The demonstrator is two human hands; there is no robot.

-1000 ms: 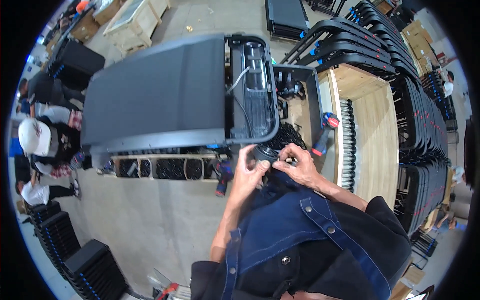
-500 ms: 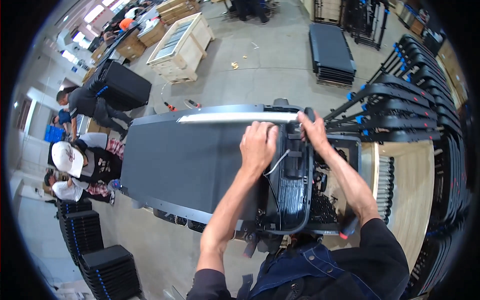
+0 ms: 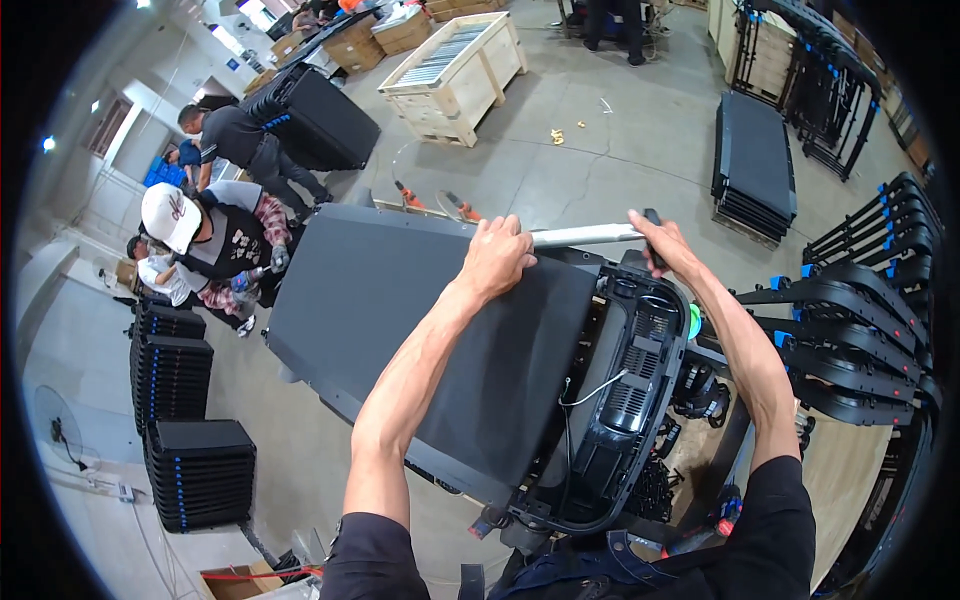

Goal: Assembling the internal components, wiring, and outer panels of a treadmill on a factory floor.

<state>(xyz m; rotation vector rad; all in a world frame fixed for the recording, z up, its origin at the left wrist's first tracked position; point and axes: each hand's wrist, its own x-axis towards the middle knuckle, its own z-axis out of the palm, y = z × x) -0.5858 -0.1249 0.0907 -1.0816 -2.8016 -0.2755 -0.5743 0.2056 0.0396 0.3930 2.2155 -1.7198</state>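
Head view, near to far: both forearms reach up from the lower edge over a big black treadmill deck (image 3: 430, 340) lying flat at waist height, its open motor housing (image 3: 620, 400) with loose wires at the right end. The left hand (image 3: 495, 258) is clenched over the deck's far edge beside a grey metal bar (image 3: 585, 235); the right hand (image 3: 665, 245) grasps the bar's dark end. The deck looks heavy, stiff and bulky, best gripped by frame edge and bar, clear of the wiring. Beyond, people (image 3: 205, 235) work on the concrete floor (image 3: 620, 130).
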